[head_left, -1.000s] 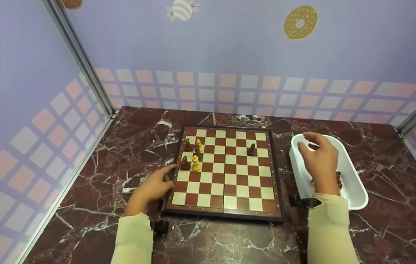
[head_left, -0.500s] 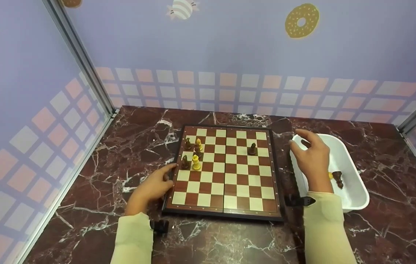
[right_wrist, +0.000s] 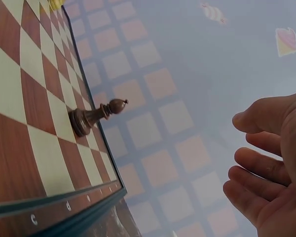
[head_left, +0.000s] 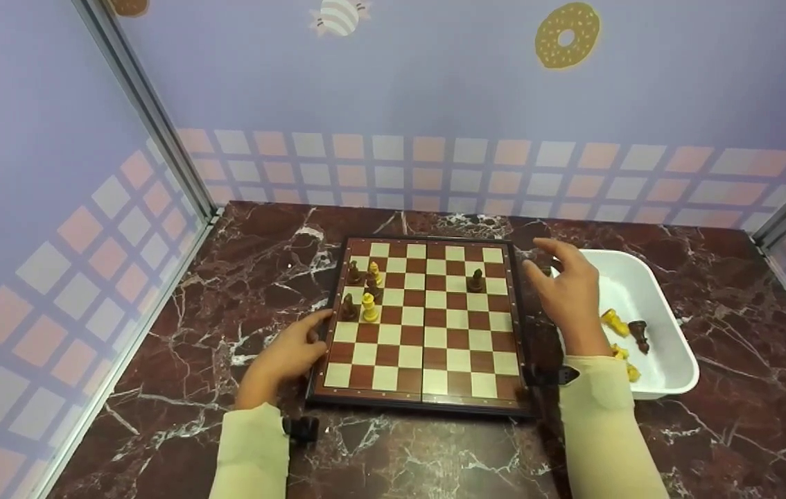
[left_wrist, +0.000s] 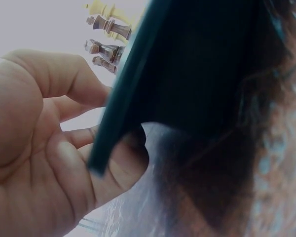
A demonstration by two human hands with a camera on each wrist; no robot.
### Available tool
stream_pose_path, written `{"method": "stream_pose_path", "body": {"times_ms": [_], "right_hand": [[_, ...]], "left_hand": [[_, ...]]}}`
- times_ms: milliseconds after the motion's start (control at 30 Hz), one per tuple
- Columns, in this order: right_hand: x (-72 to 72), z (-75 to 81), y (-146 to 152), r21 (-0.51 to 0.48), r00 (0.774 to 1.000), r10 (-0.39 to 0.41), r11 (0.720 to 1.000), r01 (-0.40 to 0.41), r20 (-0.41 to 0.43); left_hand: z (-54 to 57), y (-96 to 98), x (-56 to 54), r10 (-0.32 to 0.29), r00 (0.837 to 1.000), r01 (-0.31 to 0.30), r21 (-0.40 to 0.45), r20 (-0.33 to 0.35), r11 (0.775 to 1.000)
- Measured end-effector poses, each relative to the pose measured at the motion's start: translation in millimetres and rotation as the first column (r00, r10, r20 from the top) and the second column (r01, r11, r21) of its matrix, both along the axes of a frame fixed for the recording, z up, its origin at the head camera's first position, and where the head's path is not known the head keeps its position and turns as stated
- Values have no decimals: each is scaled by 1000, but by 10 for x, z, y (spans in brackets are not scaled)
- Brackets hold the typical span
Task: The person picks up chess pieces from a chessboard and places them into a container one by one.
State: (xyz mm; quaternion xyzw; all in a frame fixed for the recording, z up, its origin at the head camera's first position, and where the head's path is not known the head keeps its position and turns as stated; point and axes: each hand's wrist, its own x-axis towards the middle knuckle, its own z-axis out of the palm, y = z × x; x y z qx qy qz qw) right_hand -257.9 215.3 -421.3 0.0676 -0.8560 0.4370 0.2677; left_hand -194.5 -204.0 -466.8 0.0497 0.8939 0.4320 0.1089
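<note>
My left hand [head_left: 290, 357] grips the left edge of a brown-and-cream chessboard [head_left: 445, 339]. In the left wrist view, the thumb touches one face at the rim while the fingers curl round behind it. On the board's left side, yellow and dark pieces stand close together, among them a yellow king [head_left: 369, 308]. A dark bishop [right_wrist: 96, 117] stands alone toward the far right of the board. Nothing is held in my right hand [head_left: 566, 294], which hovers between the board and the tray with fingers loosely bent and thumb apart.
Right of the board is a white tray [head_left: 684, 371]. Several pieces lie on their sides in it, including a dark piece [head_left: 639, 335] and a yellow piece [head_left: 615, 322]. Everything rests on a dark red marbled table [head_left: 261, 277], with patterned walls [head_left: 400, 90] behind and at the sides.
My right hand has moved left from over the tray to the tray's left rim, uncovering more of the pieces inside. My left hand and the pieces on the board have stayed put.
</note>
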Motion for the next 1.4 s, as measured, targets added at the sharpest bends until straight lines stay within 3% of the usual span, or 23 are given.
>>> {"method": "stream_pose_path", "body": {"times_ms": [467, 667, 800, 1167, 1400], "right_hand": [[-87, -44, -254, -2, 995, 78, 997, -78, 65], [-113, -73, -278, -54, 961, 143, 990, -134, 237], [-134, -110, -277, -75, 936, 176, 984, -160, 304], [-211, -191, -299, -64, 908, 199, 980, -189, 369], [-258, -283, -382, -174, 892, 276, 958, -227, 359]], "left_hand": [[9, -8, 9, 11, 1000, -11, 0, 7, 1000], [15, 19, 35, 28, 1000, -28, -19, -3, 999], [7, 34, 58, 32, 999, -32, -16, -1, 999], [12, 30, 52, 32, 999, -32, -9, 12, 999], [25, 18, 31, 23, 1000, -23, 4, 13, 1000]]}}
